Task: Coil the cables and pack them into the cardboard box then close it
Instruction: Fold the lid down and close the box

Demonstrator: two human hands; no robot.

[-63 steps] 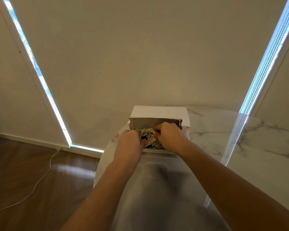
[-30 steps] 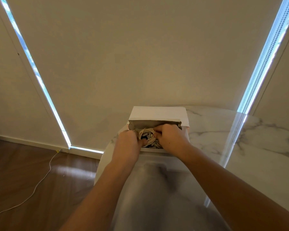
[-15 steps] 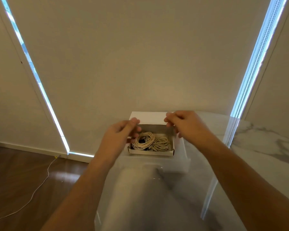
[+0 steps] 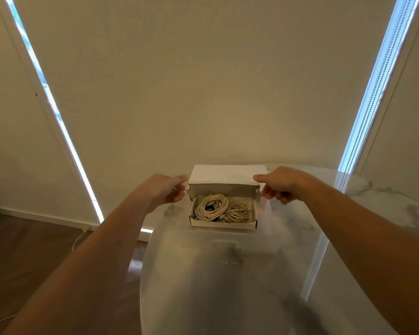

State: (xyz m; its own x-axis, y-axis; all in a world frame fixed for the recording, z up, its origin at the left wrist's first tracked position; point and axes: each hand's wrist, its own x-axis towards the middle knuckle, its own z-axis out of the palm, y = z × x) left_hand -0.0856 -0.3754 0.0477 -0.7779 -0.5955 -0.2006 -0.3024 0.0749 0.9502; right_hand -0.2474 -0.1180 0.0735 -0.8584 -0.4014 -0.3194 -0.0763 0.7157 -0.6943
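A small cardboard box stands open on a clear plastic bin. Its white lid stands upright at the back. Inside lie two coils of beige cable, side by side, filling the floor of the box. My left hand is at the lid's left edge, forefinger and thumb closing on its corner. My right hand pinches the lid's right corner, forefinger in front of the lid and thumb below. Both hands are clear of the cables.
The clear plastic bin rests on a white marble table whose rounded edge falls away at the left. A pale blind hangs just behind the box. A thin white cable trails over the dark wooden floor at the left.
My hands were pressing the coils down into the box. They have lifted out, spread apart and gone to the lid's two corners. The coils now lie uncovered.
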